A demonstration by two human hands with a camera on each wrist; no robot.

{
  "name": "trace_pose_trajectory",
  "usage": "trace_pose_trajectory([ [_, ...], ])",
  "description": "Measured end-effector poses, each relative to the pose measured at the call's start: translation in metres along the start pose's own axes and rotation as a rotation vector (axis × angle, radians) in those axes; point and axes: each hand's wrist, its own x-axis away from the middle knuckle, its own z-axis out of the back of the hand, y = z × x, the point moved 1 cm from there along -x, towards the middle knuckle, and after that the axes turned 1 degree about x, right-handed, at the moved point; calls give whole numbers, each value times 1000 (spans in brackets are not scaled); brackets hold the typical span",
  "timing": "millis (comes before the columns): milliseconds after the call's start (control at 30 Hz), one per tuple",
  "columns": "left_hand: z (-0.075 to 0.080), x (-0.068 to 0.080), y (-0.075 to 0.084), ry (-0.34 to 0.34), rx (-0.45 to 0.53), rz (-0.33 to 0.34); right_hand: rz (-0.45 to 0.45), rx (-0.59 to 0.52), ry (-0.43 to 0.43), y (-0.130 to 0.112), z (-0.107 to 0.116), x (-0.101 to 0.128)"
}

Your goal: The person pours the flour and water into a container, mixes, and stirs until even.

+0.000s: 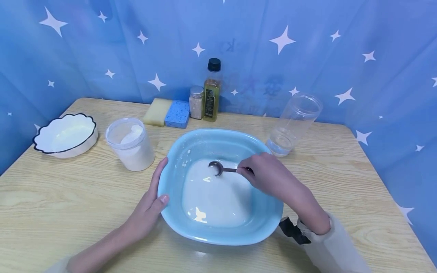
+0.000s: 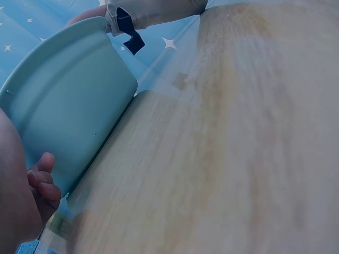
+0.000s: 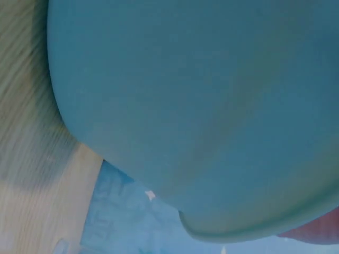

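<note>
A light blue basin (image 1: 220, 239) holds a pool of milky white liquid (image 1: 215, 197). My left hand (image 1: 150, 206) holds the basin's left side, thumb at the rim; in the left wrist view its fingers (image 2: 45, 182) curl against the outer wall (image 2: 79, 100). Over the basin, my right hand (image 1: 266, 172) pinches the handle of a small dark measuring spoon (image 1: 216, 168). The spoon's bowl dips at the liquid's surface, near the far side of the pool. The right wrist view is mostly filled by the basin's outer wall (image 3: 159, 95), with a bit of hand at the lower right.
Left of the basin stand an open clear jar of white powder (image 1: 134, 151) and a scalloped white dish (image 1: 66, 136). Behind are two sponges (image 1: 177, 113), a small shaker jar (image 1: 196, 104) and an oil bottle (image 1: 211, 98). A tall clear container (image 1: 290, 129) stands at the back right.
</note>
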Motion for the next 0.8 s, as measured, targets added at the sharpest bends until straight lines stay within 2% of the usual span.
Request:
trace_pose_trajectory([
  [200,0,0,0,0,-2,-5,88,-62,-74,-3,1,2],
  [433,1,0,0,-16,2,0,62,-142,-252,3,18,11],
  [533,2,0,-1,-30,1,12,27,-138,-294,12,30,19],
  [633,2,0,-1,-32,-8,11,-27,-98,-277,18,40,25],
  [800,1,-1,0,-24,-6,0,-97,-10,-175,22,40,23],
])
